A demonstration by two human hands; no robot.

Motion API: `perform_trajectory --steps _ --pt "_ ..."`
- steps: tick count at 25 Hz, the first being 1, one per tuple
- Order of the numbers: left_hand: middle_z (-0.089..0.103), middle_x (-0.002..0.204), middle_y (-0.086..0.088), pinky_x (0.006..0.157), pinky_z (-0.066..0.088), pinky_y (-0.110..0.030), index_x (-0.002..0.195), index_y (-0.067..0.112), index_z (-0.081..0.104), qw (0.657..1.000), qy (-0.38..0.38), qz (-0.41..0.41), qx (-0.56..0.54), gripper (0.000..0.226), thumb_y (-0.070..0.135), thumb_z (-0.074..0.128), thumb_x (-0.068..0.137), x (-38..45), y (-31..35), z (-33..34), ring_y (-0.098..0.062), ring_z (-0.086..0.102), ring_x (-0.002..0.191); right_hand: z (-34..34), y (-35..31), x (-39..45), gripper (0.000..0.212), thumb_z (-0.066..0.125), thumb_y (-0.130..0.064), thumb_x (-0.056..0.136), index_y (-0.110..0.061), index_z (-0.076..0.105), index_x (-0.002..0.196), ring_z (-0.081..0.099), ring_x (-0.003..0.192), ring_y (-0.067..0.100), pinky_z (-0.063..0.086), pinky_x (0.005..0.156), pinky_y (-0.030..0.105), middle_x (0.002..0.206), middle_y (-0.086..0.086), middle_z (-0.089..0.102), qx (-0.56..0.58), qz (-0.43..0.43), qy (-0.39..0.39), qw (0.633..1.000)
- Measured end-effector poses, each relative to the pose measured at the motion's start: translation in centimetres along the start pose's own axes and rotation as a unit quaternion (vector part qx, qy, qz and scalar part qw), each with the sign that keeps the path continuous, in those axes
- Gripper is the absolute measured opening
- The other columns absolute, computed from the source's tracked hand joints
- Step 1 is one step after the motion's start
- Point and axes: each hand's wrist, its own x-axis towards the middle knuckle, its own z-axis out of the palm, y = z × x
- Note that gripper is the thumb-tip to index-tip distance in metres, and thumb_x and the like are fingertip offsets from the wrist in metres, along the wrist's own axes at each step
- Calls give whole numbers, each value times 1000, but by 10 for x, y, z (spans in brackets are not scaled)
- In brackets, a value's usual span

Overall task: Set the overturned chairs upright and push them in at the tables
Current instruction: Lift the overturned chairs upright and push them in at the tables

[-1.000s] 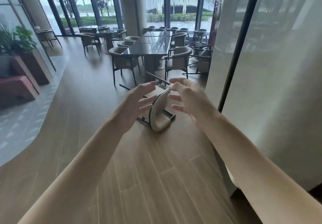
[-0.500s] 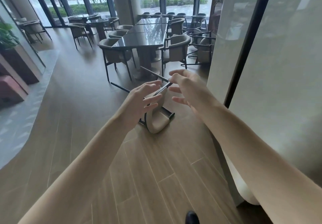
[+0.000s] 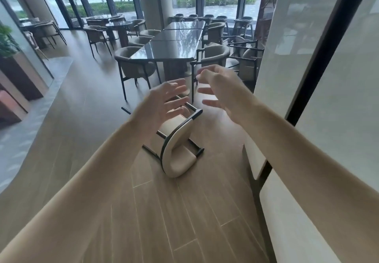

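A head-worn camera looks forward and down across a dining room with a wood-plank floor [image 3: 155, 211]. An overturned chair [image 3: 177, 150] lies on that floor in the middle of the view, tipped onto its curved cream backrest, with its dark metal legs pointing up and away toward the room. Two bare forearms reach out over it. The left hand [image 3: 164, 103] hangs above the chair's raised legs with fingers spread and the grip apart, holding nothing; motion blur makes it unclear whether a fingertip brushes a leg. The right hand [image 3: 221, 86] is held a little higher and to the right, fingers loosely curled, its grip also apart and empty, clear of the chair. Beyond the hands stands a long dark glossy desk [image 3: 174, 45], with upright padded chairs drawn up along both sides. Near its right side, close to a pale wall panel [image 3: 297, 58], another chair [image 3: 246, 58] appears tipped over, legs jutting sideways. Tall windows at the back show greenery outside.
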Motion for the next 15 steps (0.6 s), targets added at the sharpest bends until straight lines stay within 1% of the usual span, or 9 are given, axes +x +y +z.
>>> perform_trajectory --steps 3,6,10,12,15 --pt "70 127 4 103 51 -41 118 25 69 1000 14 -5 17 29 22 47 101 45 -13 -5 -21 68 115 -2 19 43 12 56 -23 92 -28 66 97 66 99 14 58 86 38 101 -7 66 -18 8 -9 1000" --pt "71 125 4 102 50 -41 123 23 68 1000 -2 -12 26 31 24 50 98 85 -28 -14 -22 68 115 4 41 84 13 56 -21 92 -27 66 98 66 102 17 58 83 37 96 -7 66 -19 22 -19 999" --pt "72 124 0 101 50 -40 127 21 67 999 -18 -7 45 44 33 57 86 154 -37 -33 -21 68 116 19 59 156 13 54 -22 92 -26 65 99 68 102 19 59 85 40 104 0 70 -37 25 -30 999" --pt "72 123 -2 103 50 -43 126 21 67 998 -14 -4 60 38 31 58 90 197 -36 -49 -22 68 115 28 63 201 13 54 -23 93 -26 64 100 68 101 19 59 88 43 105 0 70 -44 22 -33 998" --pt "72 122 -4 104 50 -45 126 18 67 997 1 -3 73 30 23 53 100 258 -31 -74 -21 70 112 40 65 266 14 53 -25 95 -25 64 105 66 101 17 57 89 43 106 -1 68 -55 29 -40 997"
